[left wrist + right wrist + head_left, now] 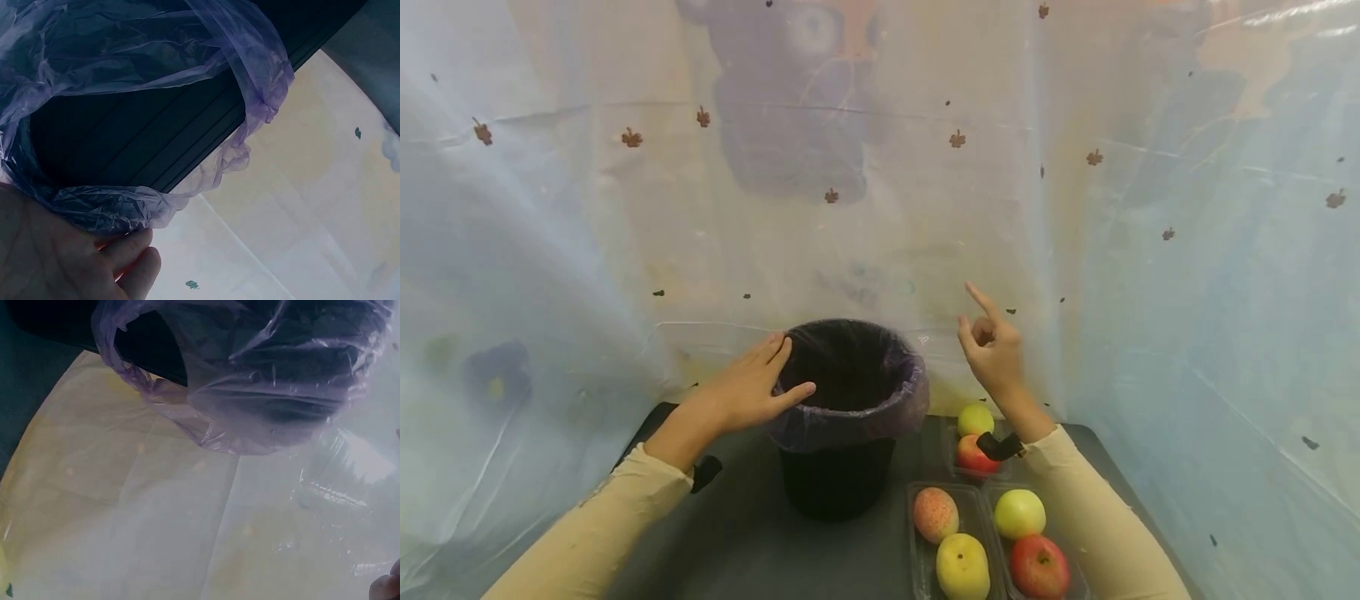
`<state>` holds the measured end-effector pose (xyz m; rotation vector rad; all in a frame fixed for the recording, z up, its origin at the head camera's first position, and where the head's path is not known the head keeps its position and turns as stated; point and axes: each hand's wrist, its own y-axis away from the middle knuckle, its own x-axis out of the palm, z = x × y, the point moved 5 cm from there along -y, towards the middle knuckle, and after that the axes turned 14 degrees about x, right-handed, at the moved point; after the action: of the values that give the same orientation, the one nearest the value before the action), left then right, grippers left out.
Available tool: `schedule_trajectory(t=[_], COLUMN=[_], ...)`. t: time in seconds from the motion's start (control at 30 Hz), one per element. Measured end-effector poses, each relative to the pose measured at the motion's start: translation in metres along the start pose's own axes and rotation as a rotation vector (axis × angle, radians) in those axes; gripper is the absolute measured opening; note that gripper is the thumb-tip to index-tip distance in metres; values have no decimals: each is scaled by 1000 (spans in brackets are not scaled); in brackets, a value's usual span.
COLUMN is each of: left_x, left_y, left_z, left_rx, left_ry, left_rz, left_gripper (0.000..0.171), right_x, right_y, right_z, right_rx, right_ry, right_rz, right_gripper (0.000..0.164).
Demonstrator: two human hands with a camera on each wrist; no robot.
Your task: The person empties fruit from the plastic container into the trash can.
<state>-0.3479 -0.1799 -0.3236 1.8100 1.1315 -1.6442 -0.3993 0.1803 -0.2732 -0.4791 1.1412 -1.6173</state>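
A black bin [838, 483] stands on the dark table, its rim wrapped by a thin purple bag [913, 392]. My left hand [741, 392] rests at the bin's left rim, fingers extended and thumb reaching over the opening. From the left wrist view, its fingertips lie against the outside of the bag [262, 69]. My right hand [996, 350] is raised to the right of the bin, holding nothing, with the index finger pointing up and other fingers curled. Only a bit of that hand [385, 587] enters the right wrist view, below the bag [269, 422].
Clear plastic trays [919, 575] hold fruit at the table's right: a speckled peach-like fruit [936, 515], a yellow one [962, 567], a green apple [1019, 513] and a red apple [1039, 567]. Behind them are another green and red fruit. Translucent sheeting [887, 250] surrounds the table [722, 542].
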Motion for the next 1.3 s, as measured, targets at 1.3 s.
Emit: schedule_trajectory(t=[1.3], left_x=[1], left_y=[0], left_z=[2], left_rx=[-8], left_ry=[-10], left_rz=[2], left_gripper=[106], right_x=[-102], right_y=[83], right_z=[-109], right_rx=[490], right_ry=[-206], right_rz=[-20], right_gripper=[47])
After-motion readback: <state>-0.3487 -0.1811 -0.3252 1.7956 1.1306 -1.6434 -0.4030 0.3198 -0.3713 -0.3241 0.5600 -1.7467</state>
